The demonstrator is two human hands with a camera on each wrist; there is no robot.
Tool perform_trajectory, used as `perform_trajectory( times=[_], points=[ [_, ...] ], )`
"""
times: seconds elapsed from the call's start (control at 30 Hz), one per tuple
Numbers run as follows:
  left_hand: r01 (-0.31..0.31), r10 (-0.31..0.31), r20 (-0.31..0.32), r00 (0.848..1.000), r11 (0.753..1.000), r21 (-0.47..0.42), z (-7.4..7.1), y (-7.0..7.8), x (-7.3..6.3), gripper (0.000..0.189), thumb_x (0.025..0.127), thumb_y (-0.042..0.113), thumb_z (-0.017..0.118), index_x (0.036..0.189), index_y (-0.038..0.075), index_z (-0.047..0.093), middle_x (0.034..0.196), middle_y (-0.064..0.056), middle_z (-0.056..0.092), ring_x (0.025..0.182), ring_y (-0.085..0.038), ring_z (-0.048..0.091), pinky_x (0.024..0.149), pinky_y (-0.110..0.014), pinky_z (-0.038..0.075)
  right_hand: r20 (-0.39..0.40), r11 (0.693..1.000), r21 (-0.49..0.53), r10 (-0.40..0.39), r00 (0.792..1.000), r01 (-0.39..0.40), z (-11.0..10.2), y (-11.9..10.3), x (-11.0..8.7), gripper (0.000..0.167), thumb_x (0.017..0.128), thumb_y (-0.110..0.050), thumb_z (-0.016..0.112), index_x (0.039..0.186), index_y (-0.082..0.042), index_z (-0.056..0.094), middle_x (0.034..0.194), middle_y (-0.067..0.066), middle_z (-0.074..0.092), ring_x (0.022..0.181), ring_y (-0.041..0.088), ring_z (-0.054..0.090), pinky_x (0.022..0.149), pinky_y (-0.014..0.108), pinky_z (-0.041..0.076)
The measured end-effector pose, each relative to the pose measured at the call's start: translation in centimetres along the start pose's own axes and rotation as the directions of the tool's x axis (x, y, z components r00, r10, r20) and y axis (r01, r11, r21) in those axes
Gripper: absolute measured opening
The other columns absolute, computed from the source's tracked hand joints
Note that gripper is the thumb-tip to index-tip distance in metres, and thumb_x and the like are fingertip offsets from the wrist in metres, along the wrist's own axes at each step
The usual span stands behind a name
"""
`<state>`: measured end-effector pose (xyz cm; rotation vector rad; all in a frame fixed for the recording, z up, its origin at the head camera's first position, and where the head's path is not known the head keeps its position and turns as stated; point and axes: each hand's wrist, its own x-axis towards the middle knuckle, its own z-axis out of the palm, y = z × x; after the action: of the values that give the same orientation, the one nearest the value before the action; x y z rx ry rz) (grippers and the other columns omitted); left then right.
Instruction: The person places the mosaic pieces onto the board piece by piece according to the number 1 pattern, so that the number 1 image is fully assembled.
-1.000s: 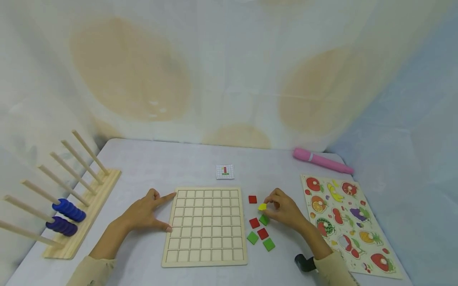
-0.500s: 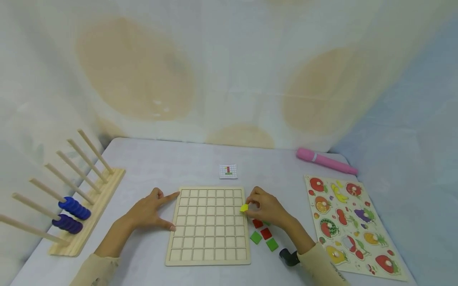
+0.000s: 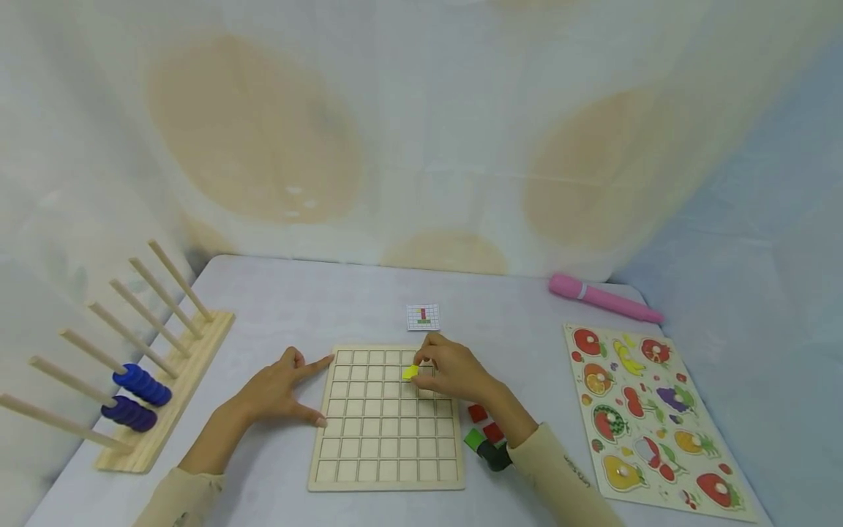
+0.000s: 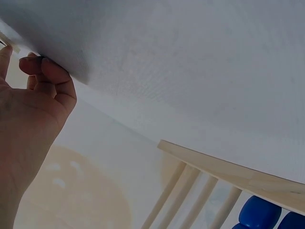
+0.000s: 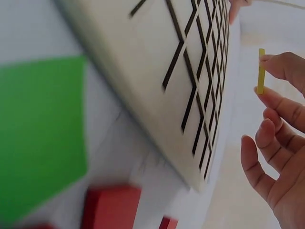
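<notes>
Head view: on a white table [image 3: 316,300], a pale wooden grid board [image 3: 382,428] is lying flat. My left hand [image 3: 273,391] is touching its left edge, thumb and index finger stretched apart; my right hand [image 3: 454,369] is pinching a yellow tile [image 3: 411,372] above the board's upper-right squares.

My grid board [image 3: 390,427], low centre in the head view, looks like smooth matt wood — the blue beads [image 3: 143,385], lower left, glossy plastic.

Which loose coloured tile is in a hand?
The yellow tile, pinched by the right hand over the board; the red tiles and green tiles lie on the table.
</notes>
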<state>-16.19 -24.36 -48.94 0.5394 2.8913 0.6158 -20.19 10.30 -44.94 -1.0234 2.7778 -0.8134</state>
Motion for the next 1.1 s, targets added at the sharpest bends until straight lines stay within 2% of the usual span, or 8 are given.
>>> perform_trajectory(
  times=[0.27,0.47,0.9,1.1],
  points=[
    [0.0,0.0,-0.006,1.0,1.0,-0.002,0.2,0.0,0.0,0.113,0.055,0.072,0.079,0.151,0.023,0.043,0.102,-0.004,0.034,0.069,-0.014,0.035,0.06,-0.024,0.032,0.084,0.996,-0.084,0.002,0.996,0.005,2.1,-1.6,2.9,0.024,0.088,-0.031,0.075,0.101,-0.011,0.074,0.099,-0.005,0.054,0.077,0.005,0.05,0.067,0.02,0.045],
    [-0.001,0.001,-0.007,1.0,1.0,-0.003,0.1,0.0,-0.1,0.113,0.056,0.073,0.079,0.151,0.024,0.044,0.103,-0.004,0.035,0.071,-0.014,0.037,0.061,-0.024,0.033,0.087,0.991,-0.135,-0.003,0.996,0.014,3.4,-2.1,4.1,0.025,0.087,-0.032,0.077,0.101,-0.011,0.076,0.098,-0.006,0.055,0.075,0.005,0.051,0.062,0.019,0.043],
    [0.014,-0.014,-0.012,1.0,1.0,0.001,0.0,0.2,-0.1,0.113,0.055,0.073,0.079,0.151,0.024,0.044,0.103,-0.004,0.035,0.069,-0.015,0.037,0.061,-0.025,0.033,0.0,0.97,-0.238,-0.046,0.999,0.045,4.6,-2.2,4.1,0.028,0.086,-0.036,0.078,0.104,-0.014,0.078,0.101,-0.004,0.059,0.085,0.008,0.062,0.071,0.021,0.05],
    [0.012,-0.012,-0.017,1.0,1.0,0.005,0.0,0.4,-0.1,0.112,0.056,0.073,0.08,0.151,0.025,0.044,0.103,-0.003,0.036,0.07,-0.014,0.037,0.062,-0.025,0.033,0.008,0.974,-0.224,-0.025,1.0,0.027,4.6,-2.3,3.9,0.029,0.086,-0.035,0.078,0.107,-0.015,0.079,0.098,-0.005,0.059,0.08,0.005,0.057,0.068,0.018,0.046]
  ],
)
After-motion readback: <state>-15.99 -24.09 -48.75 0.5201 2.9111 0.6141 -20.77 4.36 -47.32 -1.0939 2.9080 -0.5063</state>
